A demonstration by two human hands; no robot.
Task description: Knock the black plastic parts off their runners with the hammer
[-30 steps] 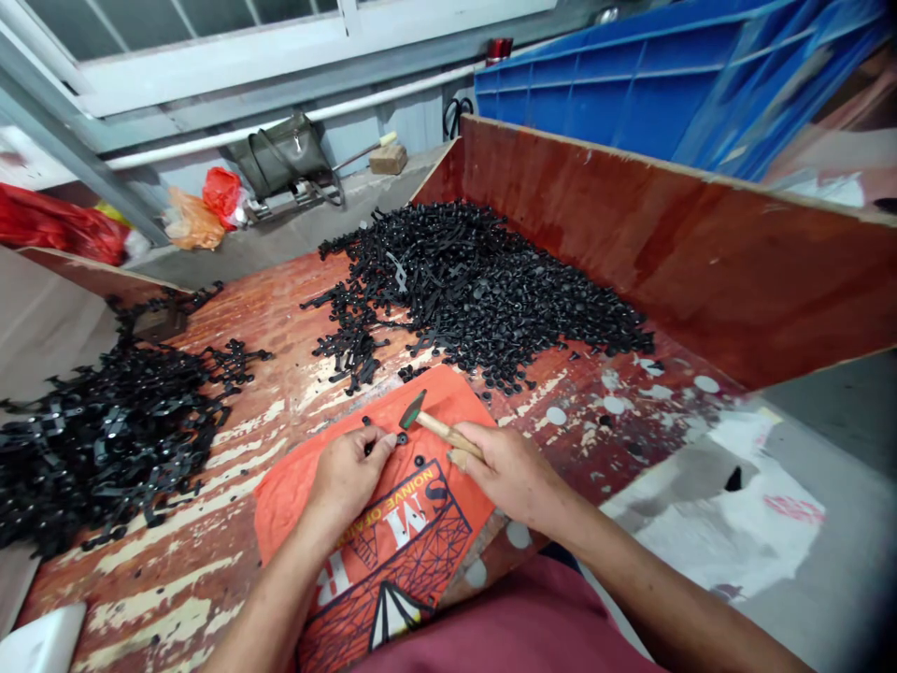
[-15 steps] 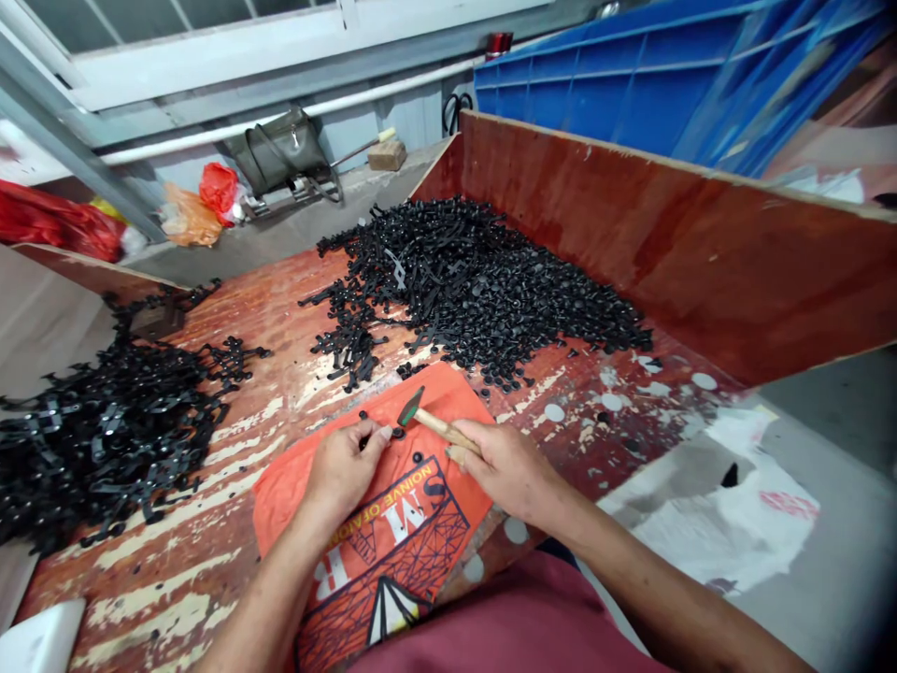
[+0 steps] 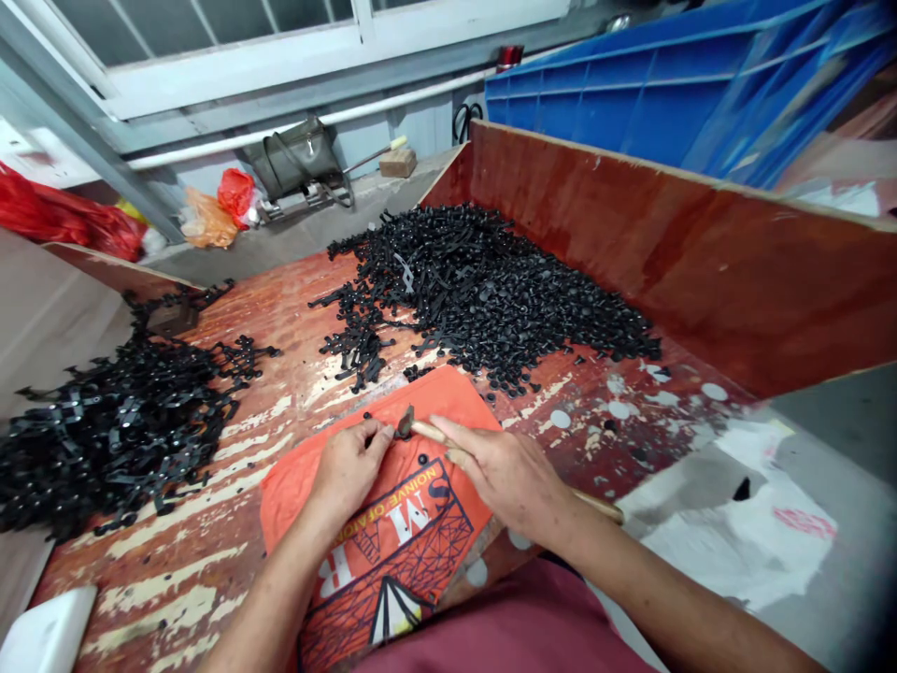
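Far left, a white object (image 3: 46,636) is cut off by the frame corner, impossible to identify. Beside it, a heap of black strips (image 3: 112,430) spreads over the worn red tabletop (image 3: 231,523). Now the left hand (image 3: 347,467): fingers curled together, fingertips pinching a small black part (image 3: 369,432) against the orange bag (image 3: 392,533), the part mostly hidden. Right beside it, the hammer (image 3: 420,428) has its head down on the bag, right hand (image 3: 508,472) clamped on the wooden handle. Behind, a big pile of black pieces (image 3: 483,290) sits against the board wall (image 3: 673,252). Blue crates (image 3: 665,84) are stacked beyond, contents unseen.
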